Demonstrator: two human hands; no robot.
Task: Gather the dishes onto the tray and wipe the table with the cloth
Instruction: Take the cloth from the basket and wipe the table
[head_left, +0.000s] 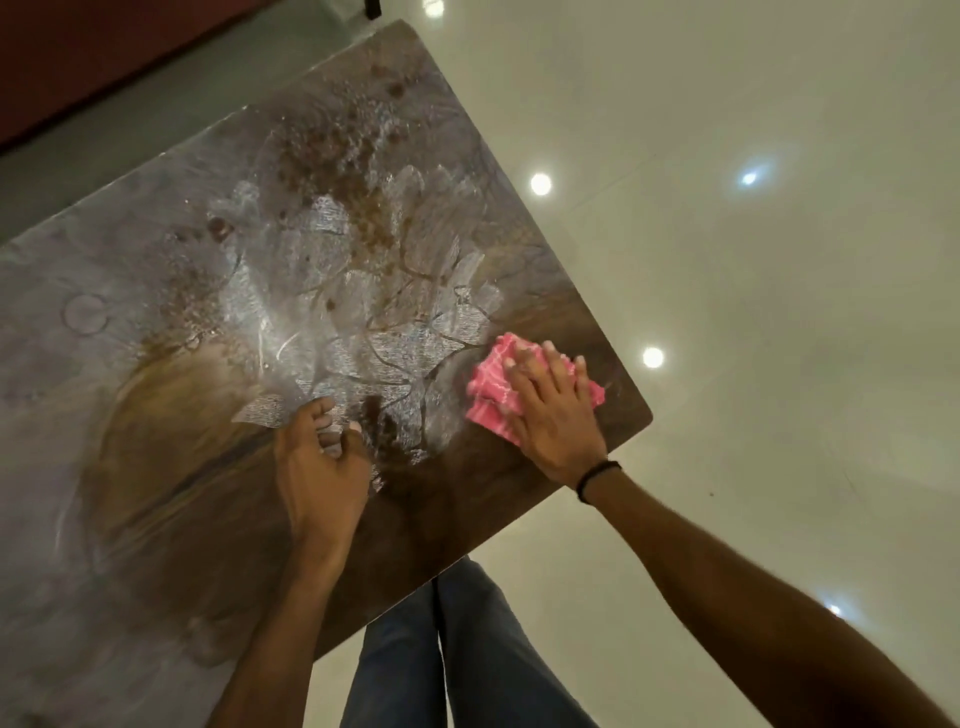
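Fingers (558, 364) of the right hand (550, 415) lie spread and flat on the pink cloth (491, 382) near the table (156, 467) corner; left hand (319, 462) rests loosely curled beside wet smears (332, 270) beyond.

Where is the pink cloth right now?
In the head view, the pink cloth lies flat on the table near its right corner, pressed under the right hand; the left hand rests beside it.

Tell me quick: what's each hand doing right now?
Left hand: loosely curled, fingertips resting on the table, holding nothing.
Right hand: open, fingers spread flat, pressing the pink cloth onto the table near its corner.
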